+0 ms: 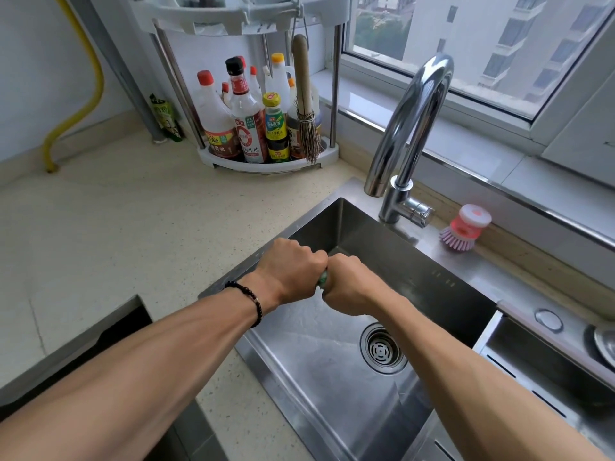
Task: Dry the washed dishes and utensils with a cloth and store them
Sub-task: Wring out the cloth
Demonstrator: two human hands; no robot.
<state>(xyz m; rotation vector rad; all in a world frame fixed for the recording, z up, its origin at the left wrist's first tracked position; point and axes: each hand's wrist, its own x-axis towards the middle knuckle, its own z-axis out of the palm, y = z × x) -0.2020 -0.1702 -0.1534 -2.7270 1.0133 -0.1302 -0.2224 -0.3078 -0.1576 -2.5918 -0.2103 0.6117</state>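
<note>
Green cloth [323, 278], only a small bit showing, squeezed between both fists over the sink [432, 287], near its back-left corner. Left hand [290, 271] curled tight round one end, knuckles up; right hand [346, 285] curled round the other end, the two fists touching w/ the cloth peeking out at the join. Most of the cloth hidden inside the fingers. Black bead bracelet [250, 301] on the left wrist.

Below the hands, steel basin w/ drain strainer [382, 351] at the bottom, right of centre. Chrome gooseneck tap [414, 128] behind the basin, spout end hanging over the back edge. Pink dish brush [464, 229] lying on the ledge just right of the tap base.

Speckled beige counter [133, 234] to the left. In the back corner a white tiered rack [266, 161], bottom tier packed w/ sauce bottles [248, 124]; a small whisk broom [304, 104] hangs in front of them. Yellow hose [90, 94] runs down the wall at far left. Window [482, 44] behind the tap, buildings outside.
</note>
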